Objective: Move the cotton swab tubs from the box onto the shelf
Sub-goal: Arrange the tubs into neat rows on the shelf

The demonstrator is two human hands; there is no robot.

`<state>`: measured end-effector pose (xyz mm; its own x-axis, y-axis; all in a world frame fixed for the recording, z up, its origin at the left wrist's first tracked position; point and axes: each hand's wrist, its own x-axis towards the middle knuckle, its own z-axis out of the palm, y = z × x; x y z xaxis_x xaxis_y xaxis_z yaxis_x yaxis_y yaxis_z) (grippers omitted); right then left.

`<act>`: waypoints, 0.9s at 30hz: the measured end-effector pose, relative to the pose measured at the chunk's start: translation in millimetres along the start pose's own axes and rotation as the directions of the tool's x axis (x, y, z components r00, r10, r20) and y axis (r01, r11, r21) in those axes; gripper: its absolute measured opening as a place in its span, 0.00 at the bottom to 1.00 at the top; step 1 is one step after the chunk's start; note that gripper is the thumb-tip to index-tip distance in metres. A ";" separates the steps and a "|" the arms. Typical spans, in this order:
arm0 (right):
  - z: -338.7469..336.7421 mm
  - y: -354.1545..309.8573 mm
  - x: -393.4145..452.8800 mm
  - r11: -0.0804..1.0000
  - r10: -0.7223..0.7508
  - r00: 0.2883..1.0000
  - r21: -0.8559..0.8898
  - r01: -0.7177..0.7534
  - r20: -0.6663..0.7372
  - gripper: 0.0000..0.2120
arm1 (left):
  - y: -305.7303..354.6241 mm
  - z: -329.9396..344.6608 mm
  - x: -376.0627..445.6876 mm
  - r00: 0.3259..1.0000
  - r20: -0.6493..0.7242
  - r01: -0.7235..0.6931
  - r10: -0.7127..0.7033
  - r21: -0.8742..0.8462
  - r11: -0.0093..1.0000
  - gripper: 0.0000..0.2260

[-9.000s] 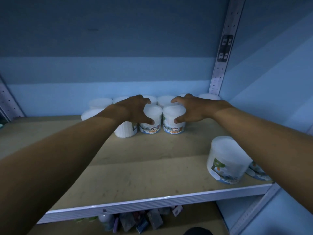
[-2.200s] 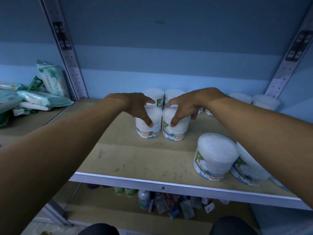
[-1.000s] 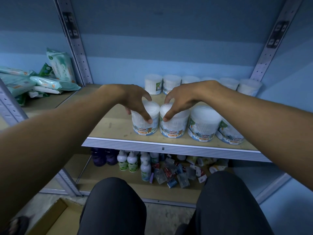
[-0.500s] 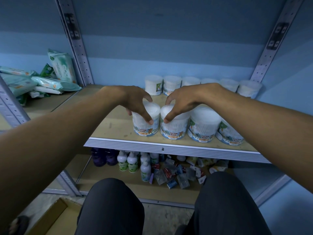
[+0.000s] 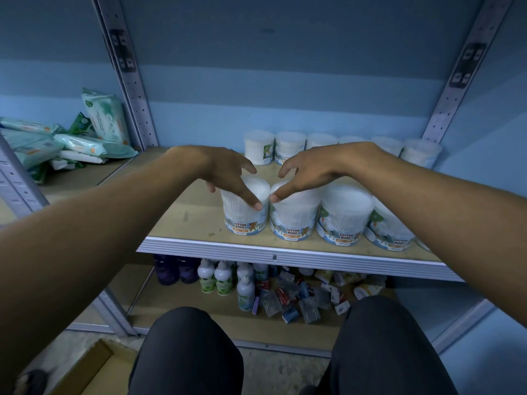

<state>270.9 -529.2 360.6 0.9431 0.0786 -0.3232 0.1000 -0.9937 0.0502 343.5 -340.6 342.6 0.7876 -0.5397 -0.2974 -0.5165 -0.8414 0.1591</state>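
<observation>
Two white cotton swab tubs stand side by side at the front edge of the wooden shelf [image 5: 188,220]. My left hand [image 5: 228,175] grips the left tub [image 5: 245,220] from above, thumb on its front and fingers behind. In the same way my right hand [image 5: 308,172] grips the right tub [image 5: 293,223]. Two more tubs [image 5: 345,220] stand to their right in the same front row. Along the back wall runs a row of several tubs [image 5: 258,151]. A corner of the cardboard box [image 5: 85,372] shows at the bottom left, on the floor.
Packs of wet wipes [image 5: 77,141] lie on the neighbouring shelf to the left, past a metal upright [image 5: 128,81]. The lower shelf holds bottles [image 5: 222,277] and small packets [image 5: 291,300]. My knees [image 5: 188,352] are in the foreground below the shelf edge.
Over the last two seconds both hands brought the two tubs from mid-shelf to the front edge, beside the other front tubs. In the last half second the hands and tubs have barely moved.
</observation>
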 end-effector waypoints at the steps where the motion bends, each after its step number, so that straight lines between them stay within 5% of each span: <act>1: -1.5 3.1 2.0 1.000 0.003 1.000 0.026 -0.003 -0.009 0.41 | -0.2 -3.4 0.4 1.000 -0.014 0.004 -0.004 0.004 1.000 0.46; 6: -4.9 27.9 19.7 0.998 0.035 0.990 0.056 -0.028 -0.138 0.33 | -6.8 -17.5 8.5 0.974 -0.218 -0.026 0.052 0.121 0.992 0.28; 11: 0.3 51.1 48.6 0.987 0.077 0.979 0.154 -0.048 -0.189 0.28 | -16.5 -18.5 35.9 0.936 -0.345 -0.067 0.071 0.022 0.998 0.16; 27: 9.7 97.7 162.4 0.974 0.137 0.930 0.219 -0.063 -0.340 0.33 | -39.0 -18.6 160.5 0.919 -0.390 -0.071 0.050 -0.040 0.997 0.35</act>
<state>430.7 -614.3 303.9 0.9990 -0.0357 0.0278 -0.0315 -0.9899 -0.1382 496.3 -394.9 306.2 0.8295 -0.5491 0.1016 -0.5572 -0.8016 0.2169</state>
